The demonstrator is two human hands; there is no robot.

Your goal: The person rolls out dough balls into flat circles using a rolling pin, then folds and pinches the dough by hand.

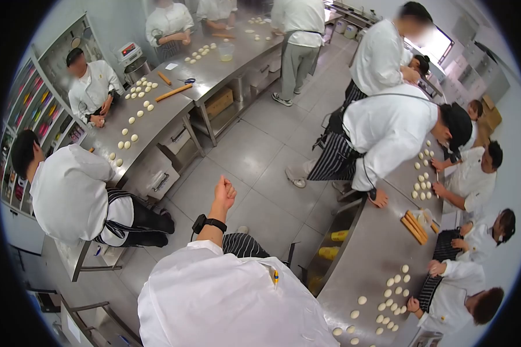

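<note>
My left hand (224, 194) is held out in front of my body, above the tiled floor. Its fingers are curled into a fist, and nothing shows in it. A black wrist device (200, 223) on a band sits around that wrist. The white sleeve and jacket (231, 295) fill the bottom of the view, with a yellow pen (276, 277) in a pocket. My right hand is out of view. To the right, off my hand, a steel table (353, 263) bears several round dough balls (389, 282) and rolling pins (412, 226).
A second steel worktable (168, 124) on the left holds dough balls (134, 120), a long rolling pin (173, 92) and scissors (186, 80). A person (69, 191) stands at its near end. Another person (388, 127) leans over the right table. Grey floor (243, 147) lies between.
</note>
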